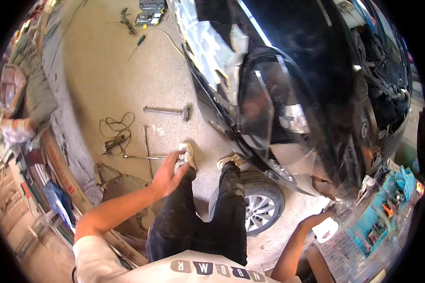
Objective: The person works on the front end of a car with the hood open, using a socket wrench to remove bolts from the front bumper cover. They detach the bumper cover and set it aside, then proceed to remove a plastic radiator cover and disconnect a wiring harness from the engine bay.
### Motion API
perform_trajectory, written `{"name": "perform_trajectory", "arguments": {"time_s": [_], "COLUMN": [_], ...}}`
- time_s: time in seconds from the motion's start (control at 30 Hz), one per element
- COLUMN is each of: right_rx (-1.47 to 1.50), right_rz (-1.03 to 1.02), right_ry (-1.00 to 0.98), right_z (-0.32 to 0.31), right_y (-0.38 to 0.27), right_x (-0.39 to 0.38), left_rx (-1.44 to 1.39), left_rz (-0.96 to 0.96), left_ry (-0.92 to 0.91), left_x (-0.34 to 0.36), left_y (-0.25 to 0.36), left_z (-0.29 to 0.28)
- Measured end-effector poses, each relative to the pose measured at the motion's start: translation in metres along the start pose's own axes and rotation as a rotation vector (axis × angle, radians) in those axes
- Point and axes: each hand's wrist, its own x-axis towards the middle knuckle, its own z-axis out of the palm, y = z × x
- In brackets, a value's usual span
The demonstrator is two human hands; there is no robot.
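Observation:
My left hand (166, 175) is held out above the floor in front of my left leg, fingers apart and nothing in it. Below it lie a white shoe (186, 153) and a long metal bar (144, 156). To the right, my right hand (320, 218) reaches beside a white round object (327, 231) at the workbench edge (336, 250). Its fingers are too small and blurred to read, and whether it touches that object I cannot tell. The black car (311, 42) fills the upper right, its headlight (293, 118) facing my side. A wheel (260, 212) lies flat by my right leg.
On the floor are a hammer-like tool (167, 111), a corded power tool (114, 143), a green-handled screwdriver (140, 41) and an open tool case (149, 18). A teal tray (359, 230) of tools sits on the workbench. Padded cloth (33, 85) and boards line the left.

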Motion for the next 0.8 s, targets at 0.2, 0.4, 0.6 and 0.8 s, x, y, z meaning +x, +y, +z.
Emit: {"name": "perform_trajectory", "arguments": {"time_s": [0.2, 0.4, 0.6, 0.8], "right_rx": [-0.292, -0.227, -0.102, -0.308], "right_rz": [-0.004, 0.104, 0.36, 0.563], "right_ry": [-0.262, -0.435, -0.53, -0.467], "right_z": [0.015, 0.075, 0.053, 0.036], "right_y": [0.175, 0.006, 0.055, 0.193], "right_x": [-0.121, -0.196, -0.224, -0.223], "left_rx": [0.464, 0.43, 0.618, 0.691], "left_rz": [-0.008, 0.195, 0.488, 0.602], "left_ry": [-0.312, -0.581, -0.715, -0.597], "left_x": [-0.114, -0.172, -0.09, -0.015], "left_y": [-0.097, -0.156, -0.102, 0.148], "left_z": [-0.073, -0.101, -0.107, -0.036]}}
